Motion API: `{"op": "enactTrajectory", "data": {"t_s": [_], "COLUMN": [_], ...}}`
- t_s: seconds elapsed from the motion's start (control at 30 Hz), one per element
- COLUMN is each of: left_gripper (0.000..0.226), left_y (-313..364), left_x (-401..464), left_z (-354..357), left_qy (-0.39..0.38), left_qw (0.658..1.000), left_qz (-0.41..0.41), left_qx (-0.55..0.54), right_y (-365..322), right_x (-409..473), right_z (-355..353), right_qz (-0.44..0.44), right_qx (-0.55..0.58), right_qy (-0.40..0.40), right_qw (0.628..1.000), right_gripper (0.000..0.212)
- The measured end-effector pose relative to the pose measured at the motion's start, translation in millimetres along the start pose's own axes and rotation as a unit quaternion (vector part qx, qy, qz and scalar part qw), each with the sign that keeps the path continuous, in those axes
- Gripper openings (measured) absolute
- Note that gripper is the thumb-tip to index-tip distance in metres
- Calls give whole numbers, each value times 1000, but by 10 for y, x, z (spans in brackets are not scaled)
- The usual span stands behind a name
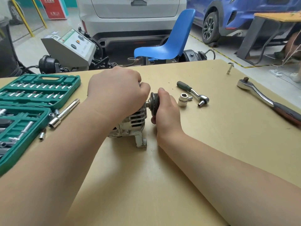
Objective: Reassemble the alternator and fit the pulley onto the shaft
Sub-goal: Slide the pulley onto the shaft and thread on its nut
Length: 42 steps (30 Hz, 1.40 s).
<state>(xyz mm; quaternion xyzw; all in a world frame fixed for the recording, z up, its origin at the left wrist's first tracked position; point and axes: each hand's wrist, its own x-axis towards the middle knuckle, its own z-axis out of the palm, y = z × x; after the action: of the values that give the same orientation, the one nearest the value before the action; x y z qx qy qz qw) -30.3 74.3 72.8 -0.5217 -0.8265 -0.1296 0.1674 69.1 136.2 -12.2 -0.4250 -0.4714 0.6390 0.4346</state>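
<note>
Alternator (130, 124) lies on its side mid-table (162, 176), shaft (147, 102) pointing right. Left hand (115, 90) clamps over the alternator's top, fingers curled round the housing; right hand (166, 110) grips the pulley (153, 103), seated on the shaft. Socket (183, 99) and ratchet (193, 92) lie right of the alternator, socket case (32, 101) left.

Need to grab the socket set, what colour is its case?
Green, a teal shade: the socket set case, seen in the head view.
</note>
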Motion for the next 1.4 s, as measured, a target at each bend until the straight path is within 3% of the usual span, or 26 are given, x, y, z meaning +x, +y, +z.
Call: {"op": "enactTrajectory", "data": {"t_s": [0.47, 0.67, 0.9, 1.17, 1.3, 1.4], "left_gripper": [56, 42, 42, 48, 66, 73], "left_y": [-83, -102, -155, -198, -213, -246], "left_x": [-61, -93, -81, -37, -21, -20], "left_z": [-82, -84, -56, -32, -35, -41], "left_qy": [-21, -27, -35, -44, -53, -53], "left_qw": [999, 1000, 999, 998, 998, 997], "left_qz": [37, 1, 33, 44, 41, 44], "left_qx": [-15, -15, -17, -4, -18, -31], "right_y": [30, 34, 52, -44, -361, -610], "right_x": [-2, -92, -150, -86, 45, 151], "right_z": [-23, -19, 25, -38, -169, -369], "right_qz": [-102, -177, -197, -163, -100, -57], "right_qx": [-57, -171, -195, -224, -303, -337], "right_qy": [-48, -29, -57, -99, -204, -265], "right_qw": [992, 969, 959, 956, 925, 902], "right_gripper": [37, 30, 28, 41, 66, 62]}}
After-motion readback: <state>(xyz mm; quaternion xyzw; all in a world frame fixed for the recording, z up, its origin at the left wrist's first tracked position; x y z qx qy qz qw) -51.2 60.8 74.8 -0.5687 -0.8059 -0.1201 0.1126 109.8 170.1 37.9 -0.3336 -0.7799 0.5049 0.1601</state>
